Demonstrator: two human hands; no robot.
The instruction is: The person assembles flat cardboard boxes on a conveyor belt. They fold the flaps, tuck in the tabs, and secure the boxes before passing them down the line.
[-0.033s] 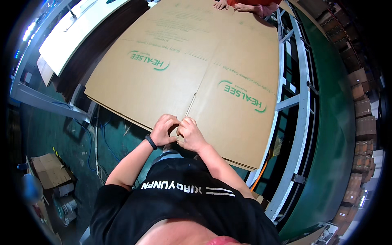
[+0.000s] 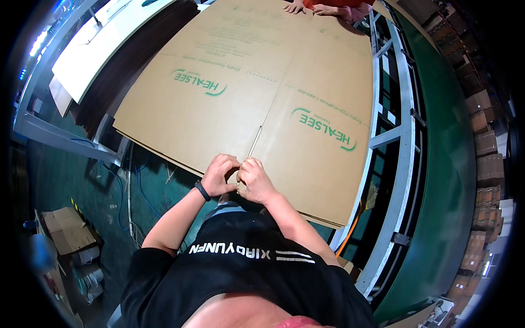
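A large brown cardboard sheet (image 2: pixel 219 123) with green print lies flat in front of me, with more sheet edges showing under its near left side. A narrow slot (image 2: pixel 255 141) runs from the middle of it to its near edge. At that edge, left of the slot, my left hand (image 2: pixel 221 174) curls its fingers over the cardboard, thumb below. My right hand (image 2: pixel 255 180) pinches the edge right beside it, at the slot's end. The two hands nearly touch, and the fingertips are partly hidden.
Across the sheet, another person's hands (image 2: pixel 296 7) rest on the far edge. A grey metal frame (image 2: pixel 407 136) runs along the right, beside a green surface (image 2: pixel 445 164) and stacked cardboard (image 2: pixel 486 169). White panels (image 2: pixel 104 44) stand at upper left; cables (image 2: pixel 120 197) lie on the floor.
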